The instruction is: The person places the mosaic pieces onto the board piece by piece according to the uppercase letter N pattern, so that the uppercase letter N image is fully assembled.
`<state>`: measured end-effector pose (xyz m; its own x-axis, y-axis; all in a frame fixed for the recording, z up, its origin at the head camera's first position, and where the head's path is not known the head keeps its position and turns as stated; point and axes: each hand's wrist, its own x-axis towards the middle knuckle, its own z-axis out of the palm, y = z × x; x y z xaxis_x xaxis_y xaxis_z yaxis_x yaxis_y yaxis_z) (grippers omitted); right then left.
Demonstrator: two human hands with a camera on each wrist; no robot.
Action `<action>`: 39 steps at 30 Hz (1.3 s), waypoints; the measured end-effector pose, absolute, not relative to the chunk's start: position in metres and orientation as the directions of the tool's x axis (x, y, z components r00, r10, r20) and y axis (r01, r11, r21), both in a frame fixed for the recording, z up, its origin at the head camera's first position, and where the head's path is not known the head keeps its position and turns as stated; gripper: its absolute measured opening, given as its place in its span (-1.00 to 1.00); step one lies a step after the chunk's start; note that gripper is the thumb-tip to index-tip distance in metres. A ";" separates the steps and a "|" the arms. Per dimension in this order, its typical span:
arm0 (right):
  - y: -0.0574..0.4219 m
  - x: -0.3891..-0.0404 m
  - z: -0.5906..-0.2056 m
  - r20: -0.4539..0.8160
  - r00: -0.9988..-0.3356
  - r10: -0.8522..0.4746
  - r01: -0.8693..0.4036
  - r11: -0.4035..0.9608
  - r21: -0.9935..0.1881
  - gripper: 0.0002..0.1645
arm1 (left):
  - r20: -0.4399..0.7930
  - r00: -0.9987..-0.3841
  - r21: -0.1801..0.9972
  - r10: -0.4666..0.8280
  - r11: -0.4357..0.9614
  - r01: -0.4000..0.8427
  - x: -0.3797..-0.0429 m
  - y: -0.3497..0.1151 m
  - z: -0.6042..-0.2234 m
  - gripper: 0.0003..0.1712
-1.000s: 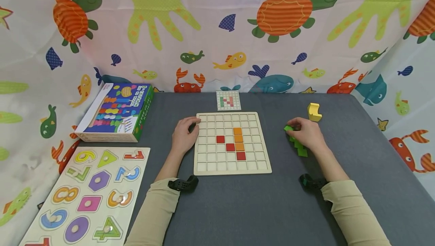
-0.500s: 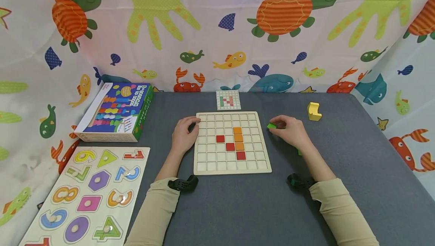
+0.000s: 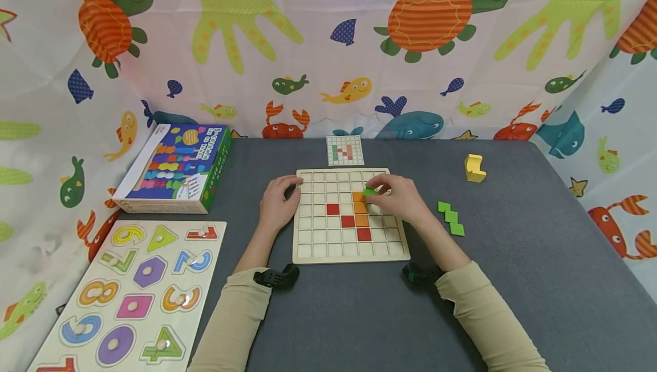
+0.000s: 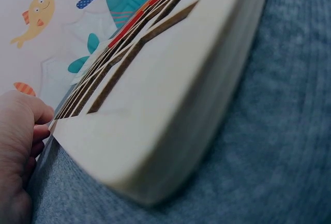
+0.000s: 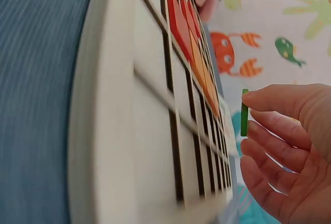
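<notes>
A wooden grid board (image 3: 316, 241) lies flat on the table, with red tiles (image 3: 348, 222) and orange tiles (image 3: 360, 207) set in its cells. At its upper left edge, my left hand (image 3: 279, 203) holds the board; the left wrist view shows the curled fingers (image 4: 41, 113) at the rim. My right hand (image 3: 402, 198) is over the board's upper right part, pinching a green square tile (image 3: 369, 191) between thumb and fingertips. In the right wrist view that green tile (image 5: 244, 113) is edge-on and raised off the board. More green tiles (image 3: 451, 217) lie right of the board.
Behind the board lies a small pattern card (image 3: 345, 150). A yellow block (image 3: 474, 168) with a curved notch stands at the back right. At the left are a colourful box (image 3: 177, 166) and a number-and-shape puzzle board (image 3: 130, 258). A printed cloth (image 3: 318, 58) hangs behind.
My right hand has moved left from the row of green tiles to above the board, carrying one tile. The remaining green tiles are uncovered. My left hand has stayed at the board's edge.
</notes>
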<state>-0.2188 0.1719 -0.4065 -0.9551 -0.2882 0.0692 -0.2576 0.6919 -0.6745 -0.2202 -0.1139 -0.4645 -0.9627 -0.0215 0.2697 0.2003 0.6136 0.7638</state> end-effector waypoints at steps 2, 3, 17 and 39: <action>0.162 -0.219 -0.406 0.063 -0.951 -0.304 -0.264 0.684 -0.680 -0.67 | 0.272 -0.962 0.762 -0.022 0.615 0.201 -0.220 -0.114 -0.465 -0.69; 0.157 -0.219 -0.407 0.061 -0.948 -0.312 -0.267 0.678 -0.684 -0.68 | 0.273 -0.962 0.762 -0.022 0.616 0.202 -0.221 -0.114 -0.465 -0.69; 0.099 -0.222 -0.412 0.083 -0.896 -0.437 -0.364 0.614 -0.700 -0.71 | 0.280 -0.960 0.757 -0.013 0.618 0.212 -0.221 -0.114 -0.466 -0.69; 0.083 -0.235 -0.421 0.117 -0.839 -0.532 -0.459 0.575 -0.677 -0.74 | 0.296 -0.955 0.752 -0.014 0.620 0.224 -0.222 -0.115 -0.468 -0.68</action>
<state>-0.2354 0.0827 -0.4212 -0.8387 -0.5318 0.1174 -0.4593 0.5750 -0.6770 -0.2222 -0.1154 -0.4677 -0.9551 -0.0143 0.2958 0.2237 0.6197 0.7523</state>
